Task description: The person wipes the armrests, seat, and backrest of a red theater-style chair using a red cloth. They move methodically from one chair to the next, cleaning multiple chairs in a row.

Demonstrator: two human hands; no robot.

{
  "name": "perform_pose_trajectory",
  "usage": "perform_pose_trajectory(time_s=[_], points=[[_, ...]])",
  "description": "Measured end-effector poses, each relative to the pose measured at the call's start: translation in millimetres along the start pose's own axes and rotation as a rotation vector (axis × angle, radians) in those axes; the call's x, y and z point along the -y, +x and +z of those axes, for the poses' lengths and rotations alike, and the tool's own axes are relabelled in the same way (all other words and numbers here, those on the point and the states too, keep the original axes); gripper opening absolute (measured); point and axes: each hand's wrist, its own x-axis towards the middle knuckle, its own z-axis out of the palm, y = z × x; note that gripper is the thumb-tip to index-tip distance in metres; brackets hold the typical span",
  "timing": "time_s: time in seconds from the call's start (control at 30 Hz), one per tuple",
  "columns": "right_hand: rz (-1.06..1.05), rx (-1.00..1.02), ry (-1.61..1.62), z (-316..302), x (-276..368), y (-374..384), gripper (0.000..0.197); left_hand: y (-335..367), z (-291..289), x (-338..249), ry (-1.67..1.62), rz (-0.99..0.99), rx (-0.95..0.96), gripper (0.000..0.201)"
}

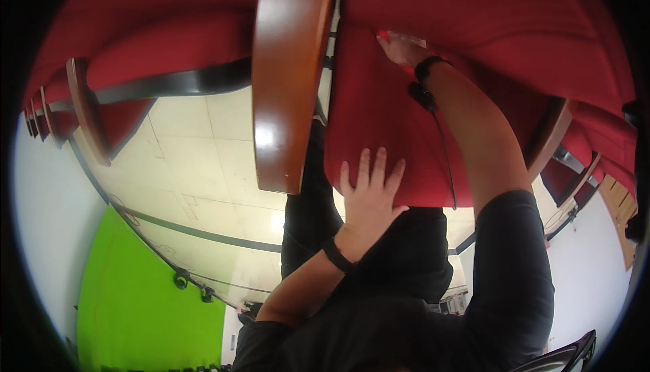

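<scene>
A red upholstered seat [386,121] is right in front of me, between wooden armrests. My left hand [369,192] lies on the seat's front edge, its fingers spread and nothing in it. Farther in, where the seat meets the backrest [487,6], my right hand [403,50] is closed around something. Bits of bright red and a clear, shiny part show at its fingers, but the kind cannot be made out. Both wrists wear black bands. From the right one, a black cable [443,148] with a thicker piece hangs across the seat.
A glossy wooden armrest [291,80] borders the seat on the left; another armrest [550,138] stands to the right. More red seats [176,40] continue along the row. Behind lie a pale tiled floor [203,141] and a bright green panel [149,291].
</scene>
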Motion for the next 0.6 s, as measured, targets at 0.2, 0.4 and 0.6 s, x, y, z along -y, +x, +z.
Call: perform_pose_trajectory(time_s=[0.2,0.4,0.6], points=[[-0.104,-0.049,0.175,19,-11,13,0.068,-1,3,0,-0.046,-0.005,-0.038,0.097],[0.073,-0.022,-0.141,49,-110,14,0.061,-2,2,2,-0.059,-0.017,-0.042,0.095],[0.026,-0.191,-0.58,88,-147,22,0.056,-4,7,3,-0.061,-0.019,-0.068,0.094]])
